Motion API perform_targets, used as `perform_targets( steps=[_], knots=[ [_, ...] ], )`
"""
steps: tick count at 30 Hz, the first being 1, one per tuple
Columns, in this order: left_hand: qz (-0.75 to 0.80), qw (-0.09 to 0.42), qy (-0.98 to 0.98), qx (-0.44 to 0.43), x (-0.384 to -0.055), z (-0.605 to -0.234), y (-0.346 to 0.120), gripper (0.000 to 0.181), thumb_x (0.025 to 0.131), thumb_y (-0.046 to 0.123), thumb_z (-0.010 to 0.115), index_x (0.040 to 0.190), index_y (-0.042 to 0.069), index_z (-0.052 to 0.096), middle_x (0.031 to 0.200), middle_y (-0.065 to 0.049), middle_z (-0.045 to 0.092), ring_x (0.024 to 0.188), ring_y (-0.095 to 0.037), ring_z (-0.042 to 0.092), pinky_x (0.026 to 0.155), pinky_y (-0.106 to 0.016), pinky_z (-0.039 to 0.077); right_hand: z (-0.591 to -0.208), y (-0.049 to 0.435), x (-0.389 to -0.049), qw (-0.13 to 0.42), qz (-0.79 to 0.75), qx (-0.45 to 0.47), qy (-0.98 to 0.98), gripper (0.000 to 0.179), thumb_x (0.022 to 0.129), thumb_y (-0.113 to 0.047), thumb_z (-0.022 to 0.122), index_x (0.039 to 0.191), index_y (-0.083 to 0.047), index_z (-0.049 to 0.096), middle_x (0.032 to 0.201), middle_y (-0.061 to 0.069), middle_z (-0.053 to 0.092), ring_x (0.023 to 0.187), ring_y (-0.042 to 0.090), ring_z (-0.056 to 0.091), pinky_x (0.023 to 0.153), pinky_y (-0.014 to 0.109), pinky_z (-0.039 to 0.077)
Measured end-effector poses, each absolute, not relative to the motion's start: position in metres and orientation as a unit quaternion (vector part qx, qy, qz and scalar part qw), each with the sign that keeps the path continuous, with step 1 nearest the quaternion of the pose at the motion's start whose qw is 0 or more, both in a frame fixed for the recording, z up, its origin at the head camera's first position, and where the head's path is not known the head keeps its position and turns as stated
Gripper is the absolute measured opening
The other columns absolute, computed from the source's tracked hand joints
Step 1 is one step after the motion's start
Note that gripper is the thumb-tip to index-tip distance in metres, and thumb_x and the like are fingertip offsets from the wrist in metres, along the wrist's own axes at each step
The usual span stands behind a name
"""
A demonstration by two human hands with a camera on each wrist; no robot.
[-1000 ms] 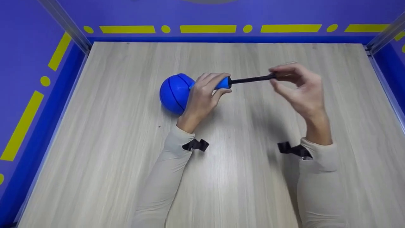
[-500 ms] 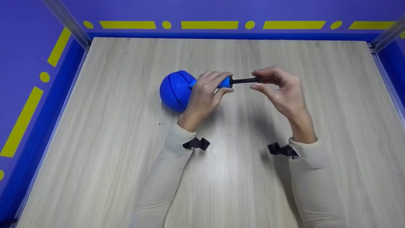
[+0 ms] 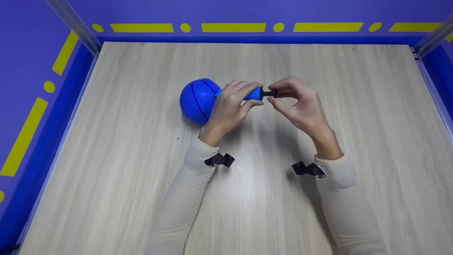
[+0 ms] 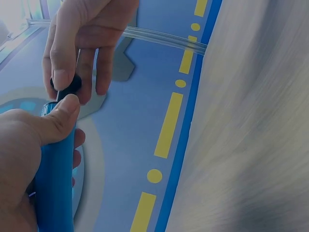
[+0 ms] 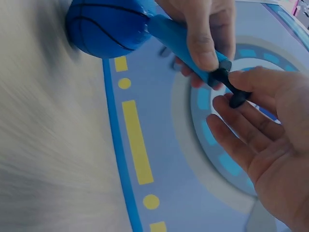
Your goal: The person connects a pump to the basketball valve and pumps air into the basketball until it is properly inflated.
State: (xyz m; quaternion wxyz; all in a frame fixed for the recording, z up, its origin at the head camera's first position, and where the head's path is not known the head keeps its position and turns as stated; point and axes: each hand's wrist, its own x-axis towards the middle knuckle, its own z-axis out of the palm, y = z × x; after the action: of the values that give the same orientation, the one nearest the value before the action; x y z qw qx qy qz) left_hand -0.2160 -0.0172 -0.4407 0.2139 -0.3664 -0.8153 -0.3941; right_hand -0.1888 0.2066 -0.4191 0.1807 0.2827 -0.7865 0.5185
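A blue ball (image 3: 198,101) with black lines rests on the table, partly hidden behind my left hand (image 3: 228,106). That hand grips the blue barrel of a hand pump (image 3: 252,94), whose left end meets the ball. From the barrel's right end a short stretch of black rod (image 3: 268,94) sticks out. My right hand (image 3: 300,104) pinches the black knob at the rod's end between thumb and fingers. In the right wrist view the knob (image 5: 237,99) shows under the thumb, and the pump barrel (image 5: 181,42) runs from the ball through the left hand.
The wood-grain table (image 3: 141,198) extends around both arms. Blue-purple walls (image 3: 233,12) with yellow dashes and dots stand at its back and sides, with metal posts (image 3: 79,26) at the corners. A black camera mount (image 3: 220,160) juts from the left wrist.
My right hand has moved left toward the left hand, pushing the black rod most of the way into the barrel. The left hand and ball have stayed nearly in place.
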Motion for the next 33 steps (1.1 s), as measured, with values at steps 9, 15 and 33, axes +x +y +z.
perform_targets(
  steps=[9,15,33],
  knots=[
    [-0.404,0.234,-0.814,-0.346,-0.220,-0.439,-0.027,0.037,0.100,0.025,0.075,0.128,0.000,0.074,0.122,-0.011,0.075,0.112,-0.027,0.067,0.104,-0.033,0.049,-0.395,0.246,-0.180,0.210,0.587,0.223,-0.749,0.027,0.084,0.021,0.074,0.110,0.017,0.070,0.109,0.021,0.074,0.096,0.023,0.073,0.090,0.029,0.058],
    [-0.403,0.224,-0.817,-0.346,-0.219,-0.437,-0.028,0.039,0.101,0.027,0.074,0.129,0.000,0.073,0.122,-0.012,0.075,0.114,-0.029,0.066,0.107,-0.034,0.048,-0.390,0.255,-0.177,0.183,0.603,0.195,-0.751,0.031,0.084,0.022,0.076,0.114,0.017,0.071,0.112,0.020,0.075,0.098,0.023,0.073,0.091,0.027,0.057],
    [-0.389,0.218,-0.819,-0.360,-0.214,-0.433,-0.024,0.040,0.101,0.029,0.074,0.126,-0.001,0.074,0.118,-0.012,0.076,0.109,-0.029,0.066,0.102,-0.037,0.050,-0.400,0.219,-0.179,0.217,0.471,0.246,-0.819,0.027,0.087,0.008,0.082,0.113,0.010,0.075,0.110,0.017,0.077,0.097,0.014,0.075,0.089,0.027,0.059]
  ],
)
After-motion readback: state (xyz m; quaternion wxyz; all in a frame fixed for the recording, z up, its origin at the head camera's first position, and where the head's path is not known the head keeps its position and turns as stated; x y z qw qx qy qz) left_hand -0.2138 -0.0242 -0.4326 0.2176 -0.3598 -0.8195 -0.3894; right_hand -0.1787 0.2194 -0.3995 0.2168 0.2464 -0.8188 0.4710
